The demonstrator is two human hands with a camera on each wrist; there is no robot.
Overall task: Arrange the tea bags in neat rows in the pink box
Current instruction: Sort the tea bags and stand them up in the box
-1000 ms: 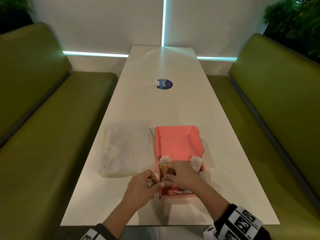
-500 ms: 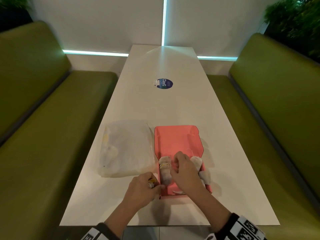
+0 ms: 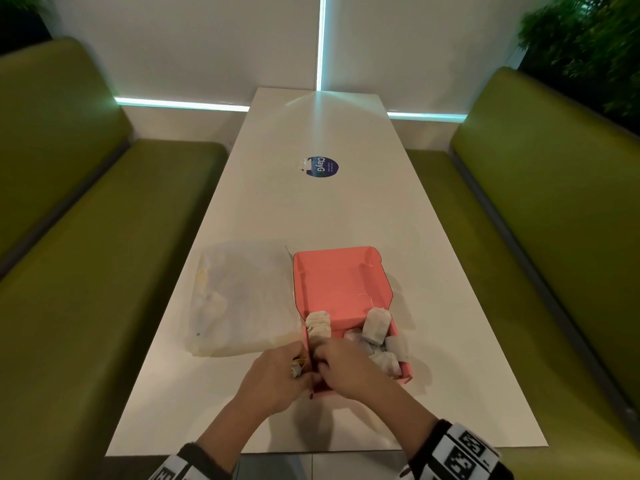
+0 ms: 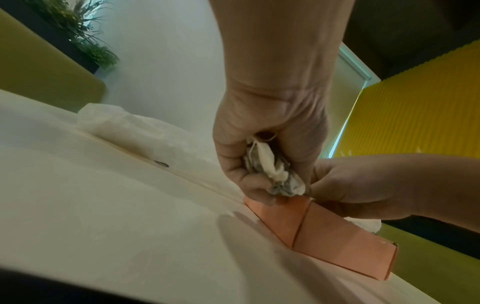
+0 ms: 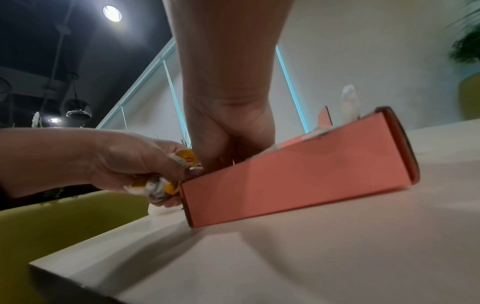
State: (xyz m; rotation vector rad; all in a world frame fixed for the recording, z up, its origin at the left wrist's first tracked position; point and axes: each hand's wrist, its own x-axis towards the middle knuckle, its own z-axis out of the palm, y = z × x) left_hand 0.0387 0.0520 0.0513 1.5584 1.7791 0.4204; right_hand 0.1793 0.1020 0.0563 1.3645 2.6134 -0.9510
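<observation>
The pink box (image 3: 337, 282) lies open on the white table (image 3: 311, 209), lid flat behind it. A short row of tea bags (image 3: 318, 325) stands against its left wall, and loose tea bags (image 3: 375, 327) lie on its right side. My left hand (image 3: 298, 370) rests just outside the near-left corner and grips a bunch of tea bags (image 4: 270, 170) with yellow tags (image 5: 188, 159). My right hand (image 3: 320, 367) dips over that corner with curled fingers meeting the bunch. Its fingertips are hidden behind the box wall (image 5: 298, 174).
A crumpled clear plastic bag (image 3: 242, 299) lies directly left of the box. A round blue sticker (image 3: 322, 167) sits farther up the table. Green benches (image 3: 86, 271) run along both sides. The near table edge (image 3: 311, 448) is close behind my wrists.
My right hand went from the left hand's bunch up to the row at the box's left wall, then drew back to the bunch. The left hand stayed in place.
</observation>
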